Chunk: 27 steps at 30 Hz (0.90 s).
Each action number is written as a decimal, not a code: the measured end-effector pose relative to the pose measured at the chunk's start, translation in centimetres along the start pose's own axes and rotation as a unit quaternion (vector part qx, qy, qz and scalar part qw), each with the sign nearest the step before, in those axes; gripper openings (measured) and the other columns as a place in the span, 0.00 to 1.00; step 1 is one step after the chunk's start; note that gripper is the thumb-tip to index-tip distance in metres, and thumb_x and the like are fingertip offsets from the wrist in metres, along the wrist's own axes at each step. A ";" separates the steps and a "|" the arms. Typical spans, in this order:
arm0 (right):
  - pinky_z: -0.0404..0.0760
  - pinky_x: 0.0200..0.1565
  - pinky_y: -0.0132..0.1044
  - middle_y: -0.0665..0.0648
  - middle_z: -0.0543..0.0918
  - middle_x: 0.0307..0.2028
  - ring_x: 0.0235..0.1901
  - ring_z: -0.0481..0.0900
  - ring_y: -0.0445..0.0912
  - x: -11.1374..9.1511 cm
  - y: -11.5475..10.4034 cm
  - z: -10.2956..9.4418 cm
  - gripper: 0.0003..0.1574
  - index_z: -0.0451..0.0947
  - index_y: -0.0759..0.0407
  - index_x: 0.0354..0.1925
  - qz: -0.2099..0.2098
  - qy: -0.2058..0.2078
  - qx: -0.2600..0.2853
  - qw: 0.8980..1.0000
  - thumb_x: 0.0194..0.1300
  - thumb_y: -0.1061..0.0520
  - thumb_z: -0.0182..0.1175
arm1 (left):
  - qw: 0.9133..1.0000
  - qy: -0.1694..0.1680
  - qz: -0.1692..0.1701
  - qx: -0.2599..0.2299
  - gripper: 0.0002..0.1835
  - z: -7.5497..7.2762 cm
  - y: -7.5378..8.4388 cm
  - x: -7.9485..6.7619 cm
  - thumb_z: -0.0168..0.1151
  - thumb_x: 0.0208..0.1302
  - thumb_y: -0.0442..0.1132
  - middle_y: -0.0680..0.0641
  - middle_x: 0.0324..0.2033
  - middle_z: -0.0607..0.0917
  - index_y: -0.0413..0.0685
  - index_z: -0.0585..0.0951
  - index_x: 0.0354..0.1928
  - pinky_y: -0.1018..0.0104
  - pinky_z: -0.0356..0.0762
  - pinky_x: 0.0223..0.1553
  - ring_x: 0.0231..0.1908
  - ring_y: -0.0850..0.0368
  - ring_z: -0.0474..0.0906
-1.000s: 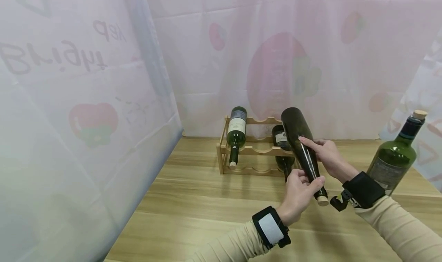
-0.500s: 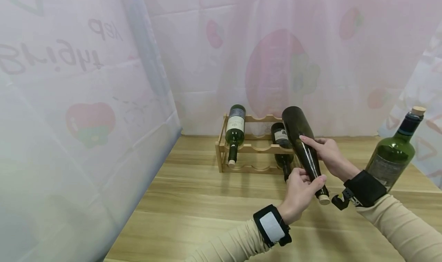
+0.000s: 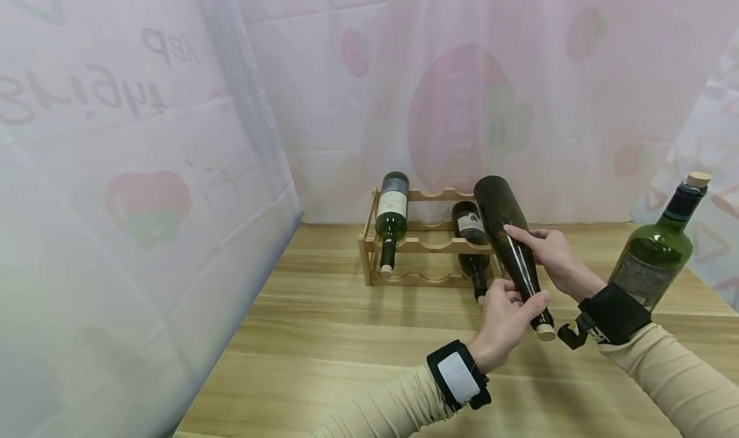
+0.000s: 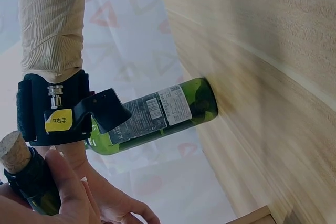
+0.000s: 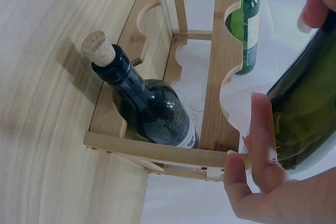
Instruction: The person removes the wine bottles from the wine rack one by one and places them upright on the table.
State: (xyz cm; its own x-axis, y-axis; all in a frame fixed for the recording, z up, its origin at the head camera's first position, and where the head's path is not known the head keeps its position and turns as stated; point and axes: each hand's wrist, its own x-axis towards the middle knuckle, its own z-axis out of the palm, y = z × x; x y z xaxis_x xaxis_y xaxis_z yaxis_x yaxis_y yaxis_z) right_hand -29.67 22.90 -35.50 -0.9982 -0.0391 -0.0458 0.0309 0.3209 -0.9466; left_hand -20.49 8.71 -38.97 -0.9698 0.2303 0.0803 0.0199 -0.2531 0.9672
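Observation:
A dark wine bottle (image 3: 501, 210) without a visible label is held tilted over the right end of the wooden wine rack (image 3: 430, 245), cork end toward the person. My left hand (image 3: 508, 322) grips its neck just above the cork (image 3: 545, 332), thumb on top. My right hand (image 3: 548, 252) holds the bottle's body from the right, and in the right wrist view its fingers (image 5: 264, 140) lie along the glass. On the rack's lower level rests a second dark bottle (image 5: 163, 111), neck outward. A green bottle (image 3: 392, 210) with a white label lies on the upper level at the left.
Behind the right wrist a corked green wine bottle (image 3: 655, 258) stands upright on the wooden table (image 3: 300, 348). Printed cloth curtains (image 3: 323, 104) enclose the back and sides, close behind the rack.
The head view has shifted slightly, so the whole scene sits a little higher. Both hands keep their hold on the bottle, which has moved marginally to the right relative to the rack.

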 end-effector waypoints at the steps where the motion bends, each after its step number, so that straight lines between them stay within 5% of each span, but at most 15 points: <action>1: 0.73 0.50 0.31 0.48 0.76 0.43 0.36 0.79 0.32 0.0 0.0 -0.1 0.50 0.62 0.74 0.64 -0.002 -0.006 -0.005 1.000 0.67 0.32 0.52 | 1.000 0.000 0.000 0.000 0.17 0.0 0.0 0.0 0.66 0.59 0.33 0.46 0.32 0.85 0.44 0.69 0.46 0.76 0.74 0.29 0.30 0.62 0.80; 6: 0.71 0.53 0.35 0.49 0.76 0.44 0.37 0.79 0.32 0.0 0.1 -0.2 0.50 0.61 0.73 0.65 -0.002 -0.011 -0.003 1.000 0.67 0.33 0.52 | 1.000 -0.002 -0.003 -0.006 0.17 0.2 0.0 0.0 0.66 0.59 0.33 0.48 0.31 0.84 0.44 0.69 0.46 0.76 0.75 0.29 0.30 0.62 0.79; 27: 0.74 0.47 0.26 0.54 0.72 0.49 0.38 0.78 0.32 -0.6 0.0 -0.7 0.50 0.62 0.73 0.64 -0.008 0.002 -0.005 1.000 0.67 0.31 0.51 | 1.000 -0.007 0.003 0.000 0.17 0.7 0.3 0.0 0.65 0.58 0.33 0.45 0.31 0.85 0.44 0.69 0.46 0.77 0.72 0.27 0.28 0.65 0.78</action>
State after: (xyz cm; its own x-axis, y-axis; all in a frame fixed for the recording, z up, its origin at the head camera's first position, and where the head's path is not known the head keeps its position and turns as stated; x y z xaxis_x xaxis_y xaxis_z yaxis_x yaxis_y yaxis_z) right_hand -29.12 23.60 -35.29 -0.9987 -0.0409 -0.0299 0.0148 0.3302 -0.9438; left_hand -20.30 9.27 -38.49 -0.9660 0.2426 0.0897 0.0259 -0.2541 0.9668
